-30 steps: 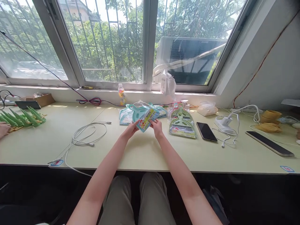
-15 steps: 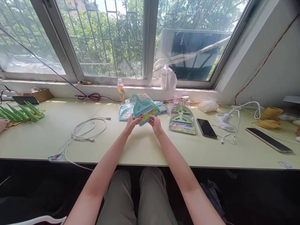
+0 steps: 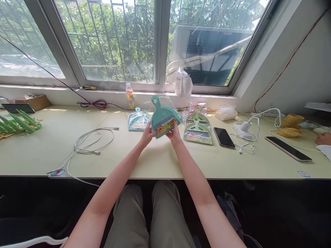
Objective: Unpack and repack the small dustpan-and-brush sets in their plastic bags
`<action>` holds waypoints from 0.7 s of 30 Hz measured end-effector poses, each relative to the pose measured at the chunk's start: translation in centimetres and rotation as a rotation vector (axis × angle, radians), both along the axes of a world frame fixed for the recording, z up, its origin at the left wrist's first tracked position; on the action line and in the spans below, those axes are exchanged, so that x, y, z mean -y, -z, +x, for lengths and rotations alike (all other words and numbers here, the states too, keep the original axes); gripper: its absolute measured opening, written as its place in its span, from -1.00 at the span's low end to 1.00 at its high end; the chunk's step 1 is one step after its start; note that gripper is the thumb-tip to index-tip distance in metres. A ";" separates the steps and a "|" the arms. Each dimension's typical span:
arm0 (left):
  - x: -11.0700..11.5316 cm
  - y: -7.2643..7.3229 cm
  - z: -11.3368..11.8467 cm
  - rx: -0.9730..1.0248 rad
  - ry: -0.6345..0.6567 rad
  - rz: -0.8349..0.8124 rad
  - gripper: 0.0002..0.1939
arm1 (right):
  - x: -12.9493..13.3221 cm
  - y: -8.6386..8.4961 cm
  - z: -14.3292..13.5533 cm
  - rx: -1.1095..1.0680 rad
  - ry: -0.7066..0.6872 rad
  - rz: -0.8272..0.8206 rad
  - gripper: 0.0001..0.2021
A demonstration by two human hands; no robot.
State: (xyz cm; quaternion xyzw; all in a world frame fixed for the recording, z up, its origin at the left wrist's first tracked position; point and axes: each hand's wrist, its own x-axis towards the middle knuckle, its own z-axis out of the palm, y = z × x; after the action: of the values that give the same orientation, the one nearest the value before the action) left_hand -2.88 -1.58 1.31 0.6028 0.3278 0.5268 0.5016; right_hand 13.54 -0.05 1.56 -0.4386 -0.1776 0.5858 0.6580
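Between my two hands, raised off the table, is a teal mini dustpan and brush set in clear plastic wrap, tilted, its handle up and its yellow label toward me. My left hand grips its lower left edge. On its lower right edge my right hand is closed. Behind and to the left lie more teal dustpan sets in clear wrap. Just right of my right hand, wrapped green dustpan sets overlap on the table, with a reddish edge showing at the back.
A coiled white cable lies left. To the right are a phone, a white charger and a dark tablet. A bottle stands by the window. Another person's hand shows at far right; green plant-like pieces lie far left.
The held dustpan set has turned more upright and faces me more fully, both hands still on it. The view has shifted slightly right. Another person's hand at the left edge is out of view.
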 end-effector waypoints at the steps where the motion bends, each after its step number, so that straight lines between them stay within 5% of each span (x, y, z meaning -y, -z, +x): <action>1: 0.0 0.1 0.0 -0.001 0.003 -0.001 -0.18 | 0.0 0.0 0.2 -0.006 -0.005 -0.017 -0.61; 14: -0.2 0.2 0.1 -0.006 0.043 -0.033 -0.10 | -0.5 0.6 1.3 0.109 -0.109 -0.038 -0.48; 21: -0.3 -0.7 -1.0 0.107 -0.065 -0.052 -0.18 | 0.7 -1.0 0.1 0.017 -0.234 0.285 -0.61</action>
State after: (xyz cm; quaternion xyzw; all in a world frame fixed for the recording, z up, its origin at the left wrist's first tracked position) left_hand -3.89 -1.25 2.02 0.5499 0.3333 0.5655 0.5165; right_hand 13.62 -0.76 2.60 -0.3220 -0.3143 0.6235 0.6394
